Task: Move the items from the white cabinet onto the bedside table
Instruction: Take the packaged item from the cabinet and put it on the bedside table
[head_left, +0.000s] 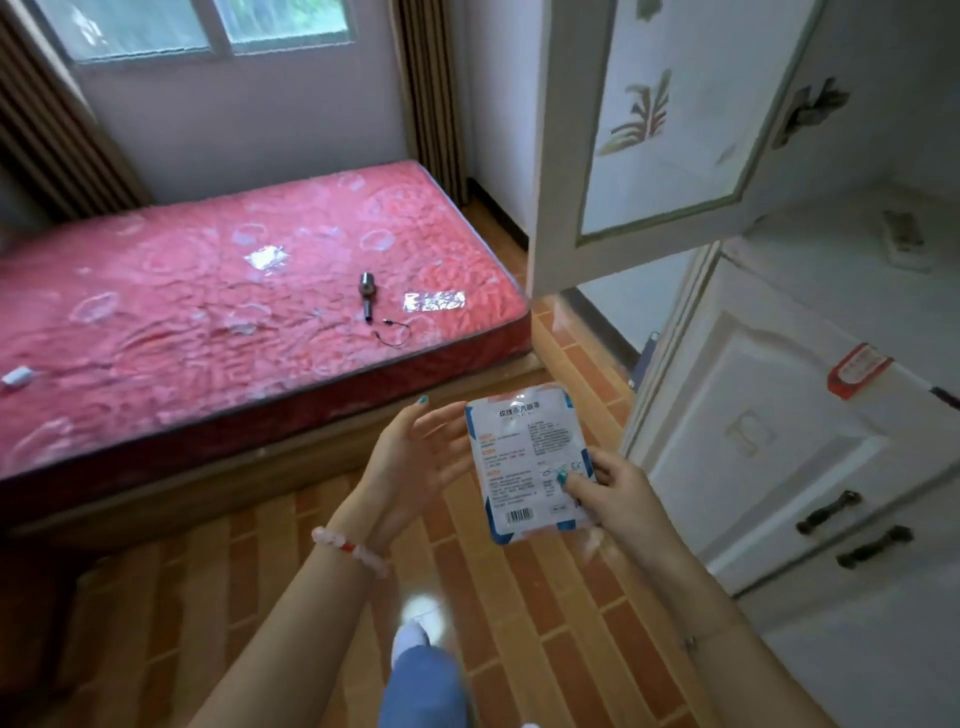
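Your right hand (613, 493) grips a flat white packet (530, 462) by its lower right edge, thumb pressed on the printed face, the barcode side turned up toward you. The packet has blue corners and hangs in the air above the wood-patterned floor (519, 623), between the bed and the white cabinet (753, 441). Your left hand (421, 457) is spread wide, palm facing the packet's left edge, fingers just beside it; you cannot tell from here whether they touch it. A pink bead bracelet (348, 545) sits on that wrist.

The cabinet stands to your right, its upper door (649, 130) swung open toward you and its lower doors closed. On the red mattress (234, 312) to your left lie a small metal object (368, 293) with a thin cord near it, and two shiny foil pieces (434, 300), well apart from your hands.
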